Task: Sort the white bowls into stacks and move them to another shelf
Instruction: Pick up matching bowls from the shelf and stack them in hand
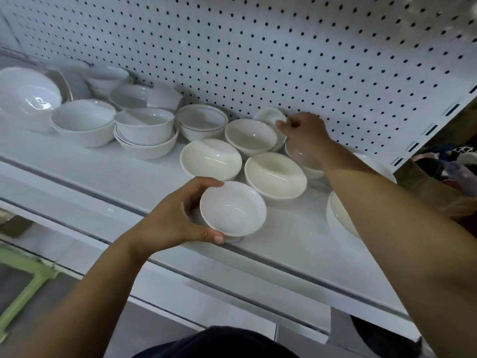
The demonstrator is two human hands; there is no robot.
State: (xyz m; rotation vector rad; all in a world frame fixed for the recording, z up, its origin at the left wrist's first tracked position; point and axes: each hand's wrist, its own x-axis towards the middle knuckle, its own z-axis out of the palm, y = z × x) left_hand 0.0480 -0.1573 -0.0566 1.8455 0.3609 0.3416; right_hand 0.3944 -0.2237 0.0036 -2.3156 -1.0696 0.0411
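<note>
My left hand (175,218) grips a small white bowl (233,208), tilted, at the front edge of the white shelf (108,174). My right hand (304,130) reaches to the back of the shelf and pinches the rim of a small white bowl (269,116) that leans against the pegboard. Beneath that hand sits another small bowl (302,158). Cream bowls stand loose between the hands: one (210,157), a second (250,135) and a third (275,174). My right forearm hides part of a larger bowl (338,213).
Stacks of white bowls (145,130) fill the left half of the shelf, with a big bowl (25,94) at the far left. A white pegboard (284,47) backs the shelf. Lower shelves (206,290) lie below, a green frame (23,280) on the floor at left.
</note>
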